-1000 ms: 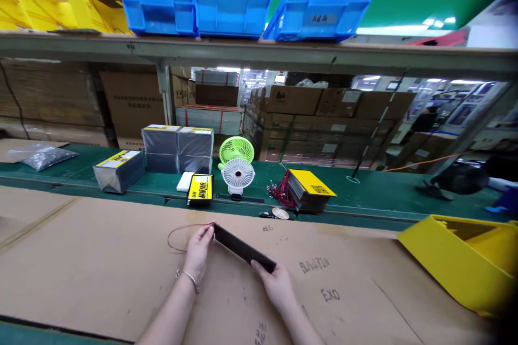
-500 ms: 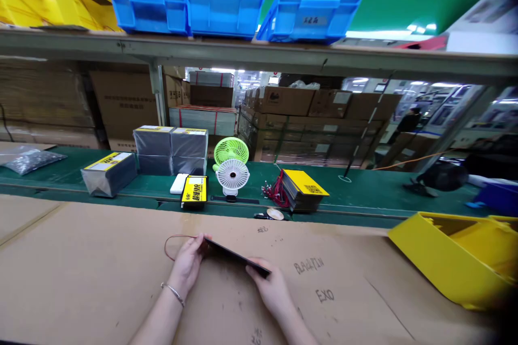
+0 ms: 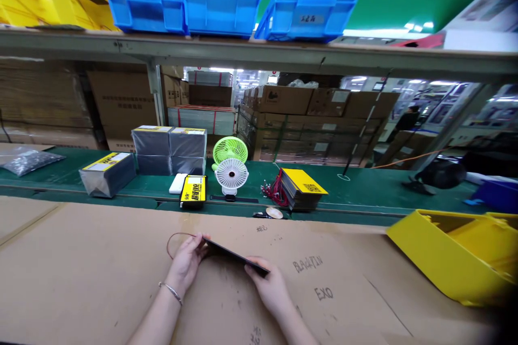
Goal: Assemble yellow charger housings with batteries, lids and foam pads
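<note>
Between my two hands is a thin, flat black panel (image 3: 234, 256), seen almost edge-on and sloping down to the right. My left hand (image 3: 188, 263) pinches its upper left end. A thin reddish wire (image 3: 170, 242) loops out beside those fingers. The lower right end is gripped by my right hand (image 3: 270, 283), thumb on the near side. Both hands hold the panel just above the brown cardboard (image 3: 101, 269) that covers the work surface. The panel's far face is hidden.
Beyond the cardboard stand a stack of yellow-topped panels (image 3: 304, 182) with red wires (image 3: 277, 191), a white fan (image 3: 231, 173), a green fan (image 3: 230, 146) and a yellow-labelled pack (image 3: 193, 191). A yellow bin (image 3: 445, 259) sits at right. Blue bins (image 3: 222, 11) line the overhead shelf.
The camera view has shifted very slightly. Both hands keep their hold on the panel, and the wire loop has moved a little to the right.
</note>
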A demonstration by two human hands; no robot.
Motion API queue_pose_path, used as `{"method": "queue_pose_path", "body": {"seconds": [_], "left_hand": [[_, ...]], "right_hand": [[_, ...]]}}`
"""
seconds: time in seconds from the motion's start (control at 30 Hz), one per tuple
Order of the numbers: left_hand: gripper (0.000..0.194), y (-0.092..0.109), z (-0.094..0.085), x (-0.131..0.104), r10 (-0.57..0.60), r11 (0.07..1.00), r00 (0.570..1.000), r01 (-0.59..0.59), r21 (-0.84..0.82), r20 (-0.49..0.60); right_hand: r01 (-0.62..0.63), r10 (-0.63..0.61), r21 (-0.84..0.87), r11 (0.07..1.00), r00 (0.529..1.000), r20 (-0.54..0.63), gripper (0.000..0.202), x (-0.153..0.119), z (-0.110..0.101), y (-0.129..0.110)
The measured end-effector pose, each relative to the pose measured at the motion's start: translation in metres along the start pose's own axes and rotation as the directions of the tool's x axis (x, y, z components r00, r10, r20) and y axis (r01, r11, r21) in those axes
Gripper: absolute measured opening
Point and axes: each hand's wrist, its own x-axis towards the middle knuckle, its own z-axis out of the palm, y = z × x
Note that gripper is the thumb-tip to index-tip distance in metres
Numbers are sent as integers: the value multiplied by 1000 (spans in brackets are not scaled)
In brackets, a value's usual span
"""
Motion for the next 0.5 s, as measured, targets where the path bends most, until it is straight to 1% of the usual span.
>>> {"method": "queue_pose_path", "body": {"seconds": [0.23,0.5], "left_hand": [[19,1,0,-1,-8,1000,1000,8,3,-18],[16,2,0,-1,-17,1000,1000,17,-3,-24]], "right_hand": [[-3,3,-10,1000,1000,15,28,0,-1,-4],[-22,22,-12,1000,1000,22,24,-1,-1,-7]]}}
